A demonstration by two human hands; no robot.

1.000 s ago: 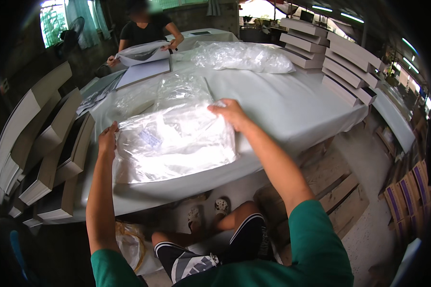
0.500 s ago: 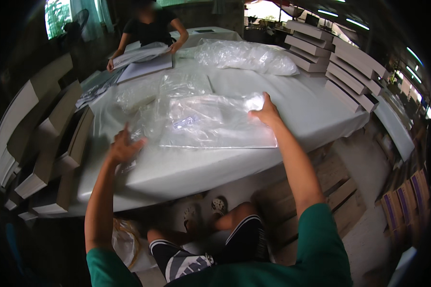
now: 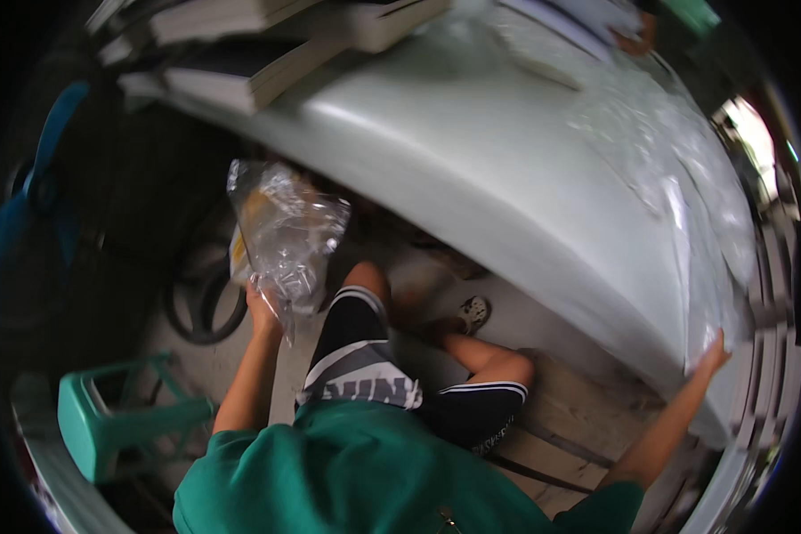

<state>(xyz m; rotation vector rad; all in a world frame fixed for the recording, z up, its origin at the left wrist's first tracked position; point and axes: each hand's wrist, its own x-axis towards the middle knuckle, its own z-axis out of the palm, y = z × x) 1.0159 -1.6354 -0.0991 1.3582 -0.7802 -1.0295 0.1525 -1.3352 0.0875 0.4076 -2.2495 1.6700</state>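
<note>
My left hand is closed on a crumpled piece of clear plastic film, low beside the table and left of my knees. Behind the film, a container with a yellow rim shows only in part. Out at the far right, my right hand lies at the edge of a clear plastic sheet on the table, its thumb and fingers apart. Motion blurs its fingertips somewhat.
The pale covered table runs diagonally before me, with thick book-like blocks at its left end. A green stool and a blue-bladed fan stand at left. Another person's hand is at the far side.
My view has swung down and left. My left hand has left the tabletop and now holds crumpled film below the table edge. My right hand stays by the plastic sheet.
</note>
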